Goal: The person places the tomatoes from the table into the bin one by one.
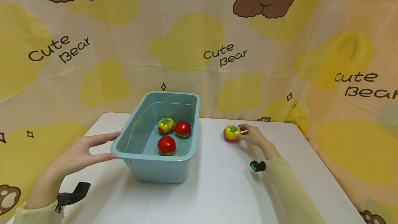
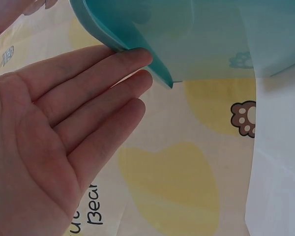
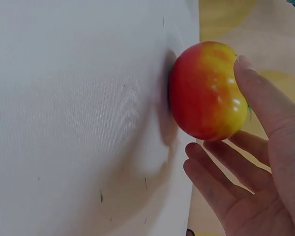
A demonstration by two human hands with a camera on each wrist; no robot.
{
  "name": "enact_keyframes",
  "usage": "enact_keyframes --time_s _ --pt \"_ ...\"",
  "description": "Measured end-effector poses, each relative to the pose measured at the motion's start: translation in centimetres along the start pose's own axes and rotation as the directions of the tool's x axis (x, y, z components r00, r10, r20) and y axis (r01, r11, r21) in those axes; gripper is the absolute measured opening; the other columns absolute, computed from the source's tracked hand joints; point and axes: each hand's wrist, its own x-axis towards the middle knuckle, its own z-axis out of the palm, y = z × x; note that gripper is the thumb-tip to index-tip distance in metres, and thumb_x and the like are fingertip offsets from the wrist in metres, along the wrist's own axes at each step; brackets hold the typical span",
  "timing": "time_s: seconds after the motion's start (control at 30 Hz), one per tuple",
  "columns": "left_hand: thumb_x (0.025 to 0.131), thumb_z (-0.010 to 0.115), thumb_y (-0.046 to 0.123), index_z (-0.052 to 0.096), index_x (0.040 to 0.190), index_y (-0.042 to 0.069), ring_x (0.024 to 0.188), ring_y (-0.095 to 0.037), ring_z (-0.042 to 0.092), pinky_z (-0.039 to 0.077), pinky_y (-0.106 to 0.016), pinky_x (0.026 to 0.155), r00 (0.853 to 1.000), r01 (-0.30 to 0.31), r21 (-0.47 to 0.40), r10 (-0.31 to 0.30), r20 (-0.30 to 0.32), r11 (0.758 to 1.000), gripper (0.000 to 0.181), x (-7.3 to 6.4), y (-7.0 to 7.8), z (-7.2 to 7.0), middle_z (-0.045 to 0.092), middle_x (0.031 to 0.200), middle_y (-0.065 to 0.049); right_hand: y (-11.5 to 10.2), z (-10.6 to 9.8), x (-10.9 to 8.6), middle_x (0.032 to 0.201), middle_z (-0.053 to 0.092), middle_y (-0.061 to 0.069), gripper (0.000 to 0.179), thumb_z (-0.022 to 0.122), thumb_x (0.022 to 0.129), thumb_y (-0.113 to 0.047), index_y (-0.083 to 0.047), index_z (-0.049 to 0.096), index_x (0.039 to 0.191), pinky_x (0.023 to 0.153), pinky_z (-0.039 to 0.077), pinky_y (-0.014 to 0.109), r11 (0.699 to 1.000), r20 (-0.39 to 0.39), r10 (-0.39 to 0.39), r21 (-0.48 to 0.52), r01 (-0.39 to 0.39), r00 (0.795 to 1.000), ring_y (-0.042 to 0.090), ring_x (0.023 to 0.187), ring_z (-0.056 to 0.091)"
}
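Note:
A pale teal plastic bin stands on the white table, with my left hand at its left rim. The thumb and index fingertip lie right at that rim; the left wrist view shows the other fingers straight and the palm bare. To the right of the bin, a glossy red-and-yellow tomato with a green calyx sits on the table. My right hand is beside it, fingers spread. In the right wrist view the thumb overlaps the tomato's upper side, while the fingers extend below it.
Inside the bin are a yellow tomato with a green top and two red ones, one near the right wall and one nearer the front. Green-yellow bits peek over the front rim. A printed cloth hangs behind the white table.

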Motion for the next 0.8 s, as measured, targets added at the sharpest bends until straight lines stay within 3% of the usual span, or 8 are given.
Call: enact_keyframes --time_s 0.2,0.5,0.8 --pt "0.076 0.079 0.039 0.056 0.131 0.034 0.109 0.005 0.051 0.041 -0.011 0.084 1.000 -0.002 -0.006 0.002 -0.003 1.000 0.060 0.0 0.0 0.1 0.064 0.124 0.006 -0.4 0.7 0.3 0.125 0.057 0.022 0.065 0.074 0.082 -0.036 -0.003 0.051 0.133 0.093 0.049 0.045 0.999 -0.004 0.042 0.004 -0.042 0.999 0.037 0.109 0.058" --pt "0.076 0.079 0.036 0.056 0.132 0.033 0.108 0.017 0.044 0.038 -0.007 0.084 1.000 -0.011 -0.025 0.010 -0.009 1.000 0.060 -0.1 0.0 0.1 0.064 0.125 0.003 -0.3 1.8 0.2 0.127 0.056 0.021 0.063 0.073 0.084 -0.033 -0.004 0.049 0.134 0.095 0.048 0.045 0.998 -0.023 0.062 0.008 -0.062 0.998 0.035 0.110 0.057" --pt "0.076 0.079 0.038 0.056 0.132 0.034 0.108 0.013 0.047 0.040 -0.010 0.084 1.000 -0.001 -0.019 0.000 -0.006 1.000 0.060 -0.1 0.0 0.1 0.064 0.125 0.004 -0.1 2.0 -0.1 0.126 0.056 0.022 0.063 0.073 0.083 -0.033 -0.004 0.049 0.134 0.095 0.048 0.047 0.998 -0.035 0.056 0.008 -0.056 0.998 0.037 0.110 0.057"
